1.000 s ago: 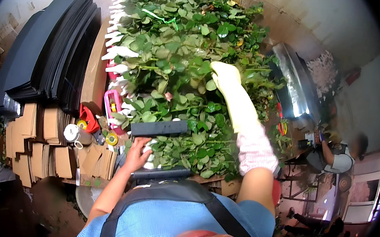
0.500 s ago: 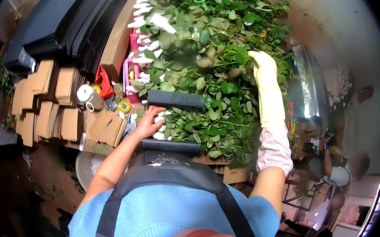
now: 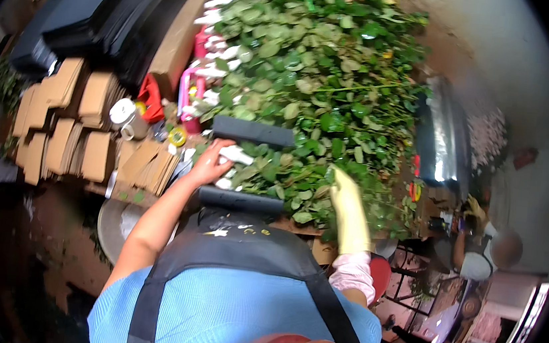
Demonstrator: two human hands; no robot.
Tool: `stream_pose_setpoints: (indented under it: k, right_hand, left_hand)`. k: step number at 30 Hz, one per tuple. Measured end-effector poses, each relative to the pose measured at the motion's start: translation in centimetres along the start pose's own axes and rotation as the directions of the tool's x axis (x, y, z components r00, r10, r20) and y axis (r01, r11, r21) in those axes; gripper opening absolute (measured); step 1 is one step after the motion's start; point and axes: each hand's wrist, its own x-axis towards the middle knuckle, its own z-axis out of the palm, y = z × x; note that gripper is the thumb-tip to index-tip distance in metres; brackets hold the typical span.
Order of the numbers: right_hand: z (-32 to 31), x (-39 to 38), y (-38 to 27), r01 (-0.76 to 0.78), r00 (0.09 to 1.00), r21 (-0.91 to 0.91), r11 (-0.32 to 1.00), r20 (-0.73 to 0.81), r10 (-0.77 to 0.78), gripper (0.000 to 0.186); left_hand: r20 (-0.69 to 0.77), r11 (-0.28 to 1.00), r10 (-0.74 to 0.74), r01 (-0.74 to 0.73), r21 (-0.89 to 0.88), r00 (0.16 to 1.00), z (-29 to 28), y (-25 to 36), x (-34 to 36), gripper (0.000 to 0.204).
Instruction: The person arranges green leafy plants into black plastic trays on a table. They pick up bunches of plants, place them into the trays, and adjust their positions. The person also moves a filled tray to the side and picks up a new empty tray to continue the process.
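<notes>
Between two dark blocks, an upper one and a lower one, lies a row of leafy rose stems with white-sleeved heads. My bare left hand curves round the head end, fingers and thumb closed about a white-sleeved head. My right hand, in a long pale yellow glove, is closed on the leafy part of a rose stem; its fingertips are partly lost among leaves. Beyond the upper block a large pile of rose stems covers the table, white heads to the left.
Stacks of folded brown cardboard stand at left, beside a white lidded mug and a yellow tape roll. Long dark sheets are piled behind. A clear plastic roll lies at right; a co-worker is farther right.
My right hand has come down from the big pile to the stems between the blocks. A white-sleeved head, blurred over the pile before, now lies at my left hand.
</notes>
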Motion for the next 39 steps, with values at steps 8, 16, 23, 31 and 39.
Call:
stream_pose_setpoints:
  k: [8, 16, 23, 31, 39]
  right_hand:
    - [-6.9, -0.9, -23.2, -0.003, 0.963, 0.215, 0.977, 0.264, -0.055, 0.052]
    - [4.6, 6.8, -24.9, 0.13, 0.88, -0.27, 0.954, 0.474, 0.014, 0.034]
    - [8.5, 7.0, -21.5, 0.164, 0.928, -0.435, 0.885, 0.371, 0.01, 0.041]
    - [9.3, 6.3, -23.3, 0.102, 0.943, -0.431, 0.897, 0.328, 0.05, 0.037]
    - [7.8, 6.4, -22.7, -0.116, 0.9, -0.203, 0.972, 0.393, 0.189, 0.034]
  left_hand:
    - [-0.022, 0.997, -0.077, 0.077, -0.003, 0.997, 0.6, -1.5, -0.5, 0.061]
    - [-0.015, 0.97, -0.234, 0.232, -0.068, 0.972, 0.9, -0.3, -0.1, 0.071]
    - [-0.085, 0.983, -0.148, 0.156, 0.098, 0.985, 0.5, 1.3, 1.3, 0.046]
    - [-0.197, 0.997, -0.045, 0.032, -0.069, 0.979, -0.4, -1.0, 0.3, 0.02]
    - [-0.557, 0.892, -0.302, 0.023, -0.452, 0.774, -5.8, -1.5, -3.3, 0.011]
